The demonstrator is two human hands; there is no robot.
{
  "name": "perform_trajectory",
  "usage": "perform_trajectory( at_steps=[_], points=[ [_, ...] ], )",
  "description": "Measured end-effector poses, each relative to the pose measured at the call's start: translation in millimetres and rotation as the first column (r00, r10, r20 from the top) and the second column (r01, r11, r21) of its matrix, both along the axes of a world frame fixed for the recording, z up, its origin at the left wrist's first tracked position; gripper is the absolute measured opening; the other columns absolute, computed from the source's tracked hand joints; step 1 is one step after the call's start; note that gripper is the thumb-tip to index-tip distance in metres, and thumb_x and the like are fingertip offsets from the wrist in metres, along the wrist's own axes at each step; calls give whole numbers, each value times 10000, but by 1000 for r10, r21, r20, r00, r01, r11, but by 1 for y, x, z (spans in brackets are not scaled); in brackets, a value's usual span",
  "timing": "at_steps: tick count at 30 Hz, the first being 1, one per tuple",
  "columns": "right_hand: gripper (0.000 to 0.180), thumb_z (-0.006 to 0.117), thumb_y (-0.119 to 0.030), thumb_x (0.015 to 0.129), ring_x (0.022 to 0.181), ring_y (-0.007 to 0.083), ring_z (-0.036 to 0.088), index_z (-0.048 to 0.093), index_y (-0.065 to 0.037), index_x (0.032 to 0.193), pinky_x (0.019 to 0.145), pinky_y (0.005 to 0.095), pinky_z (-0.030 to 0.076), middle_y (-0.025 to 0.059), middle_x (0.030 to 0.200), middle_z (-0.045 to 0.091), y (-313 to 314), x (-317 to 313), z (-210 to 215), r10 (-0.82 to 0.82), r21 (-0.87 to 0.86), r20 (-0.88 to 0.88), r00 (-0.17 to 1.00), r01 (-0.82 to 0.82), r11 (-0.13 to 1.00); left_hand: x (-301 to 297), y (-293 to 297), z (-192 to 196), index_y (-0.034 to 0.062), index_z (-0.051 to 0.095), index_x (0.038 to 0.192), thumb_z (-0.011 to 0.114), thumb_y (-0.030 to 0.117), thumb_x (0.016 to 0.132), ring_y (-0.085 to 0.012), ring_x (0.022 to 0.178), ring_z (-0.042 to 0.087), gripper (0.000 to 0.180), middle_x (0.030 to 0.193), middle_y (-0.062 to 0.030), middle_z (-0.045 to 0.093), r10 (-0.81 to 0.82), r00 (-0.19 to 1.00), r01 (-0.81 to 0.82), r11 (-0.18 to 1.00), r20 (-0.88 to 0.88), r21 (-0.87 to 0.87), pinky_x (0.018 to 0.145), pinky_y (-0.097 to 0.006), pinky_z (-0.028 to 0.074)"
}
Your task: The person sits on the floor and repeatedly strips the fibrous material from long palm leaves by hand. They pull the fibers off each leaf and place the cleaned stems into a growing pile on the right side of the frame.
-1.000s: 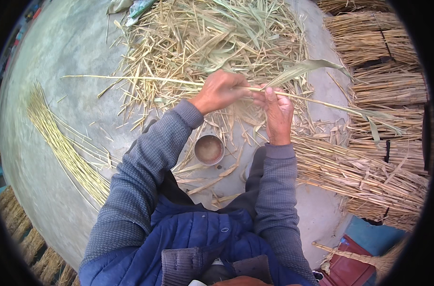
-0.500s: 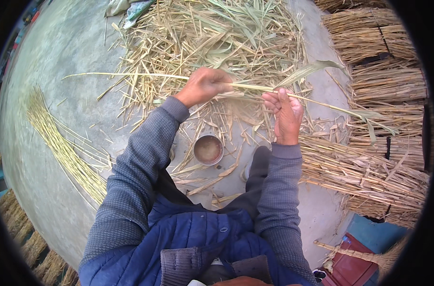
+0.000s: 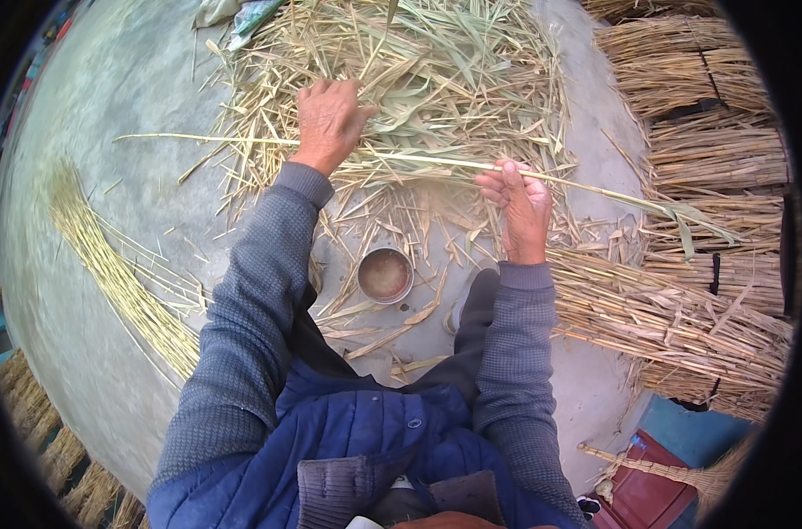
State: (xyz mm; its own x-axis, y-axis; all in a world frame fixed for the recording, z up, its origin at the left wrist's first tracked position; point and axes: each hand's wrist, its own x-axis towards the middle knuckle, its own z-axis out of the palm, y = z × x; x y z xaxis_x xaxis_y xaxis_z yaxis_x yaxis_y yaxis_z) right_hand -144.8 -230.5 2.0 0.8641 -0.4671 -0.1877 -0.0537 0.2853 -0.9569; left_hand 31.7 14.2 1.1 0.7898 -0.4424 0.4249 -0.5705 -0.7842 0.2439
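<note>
A long, thin pale-green reed stalk (image 3: 436, 160) stretches across in front of me, with a few leaves at its right end. My right hand (image 3: 517, 198) is closed on it, pinching it between thumb and fingers. My left hand (image 3: 329, 123) is open with its thumb apart, palm down over the stalk, hiding a short stretch of it. Whether that hand touches the stalk I cannot tell. Beyond both hands lies a wide heap of stripped leaves and husks (image 3: 419, 97). A loose leaf (image 3: 390, 13) shows at the top edge, over the heap.
Between my feet stands a small round metal bowl (image 3: 385, 275) with brownish contents. A bunch of cleaned stalks (image 3: 123, 269) lies on the concrete floor at left. Tied reed bundles (image 3: 709, 167) are stacked along the right, and a loose bundle (image 3: 665, 309) reaches toward my right forearm.
The broad leaf by my right hand is gone from the stalk. My left hand has moved left and away from me, opening off the stalk. My right hand keeps its hold, nearly still.
</note>
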Motion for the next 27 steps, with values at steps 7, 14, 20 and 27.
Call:
perform_trajectory(
  at_steps=[7,14,20,27],
  points=[
    [333,688,-242,989,883,215,739,620,42,1149,787,281,602,162,1003,734,29,21,-8,33,38,77,996,-36,999,-37,-42,7,96,727,946,781,267,848,-235,841,658,204,855,-60,715,-562,816,502,804,-133,-317,806,-371,437],
    [254,632,-92,1002,1049,226,703,570,17,1223,844,297,611,186,1190,684,-12,0,-4,-73,147,316,946,28,989,5,6,13,51,720,859,776,190,847,-256,665,673,150,729,-89,703,-465,857,373,857,-222,-355,665,-364,504],
    [306,631,-89,1001,1015,224,708,555,5,1283,834,314,621,170,1184,686,-19,0,-8,-126,292,320,939,29,956,8,25,22,38,721,871,781,193,864,-188,663,673,166,731,-80,714,-428,741,285,898,-518,-334,643,-347,510],
    [335,655,-55,976,996,242,719,570,-1,1295,826,330,629,178,1144,700,-15,-1,-5,-30,294,385,922,-92,951,17,43,25,4,719,892,782,174,882,-115,743,657,181,784,-33,712,-444,532,135,885,-721,-445,667,-285,512]
  ],
)
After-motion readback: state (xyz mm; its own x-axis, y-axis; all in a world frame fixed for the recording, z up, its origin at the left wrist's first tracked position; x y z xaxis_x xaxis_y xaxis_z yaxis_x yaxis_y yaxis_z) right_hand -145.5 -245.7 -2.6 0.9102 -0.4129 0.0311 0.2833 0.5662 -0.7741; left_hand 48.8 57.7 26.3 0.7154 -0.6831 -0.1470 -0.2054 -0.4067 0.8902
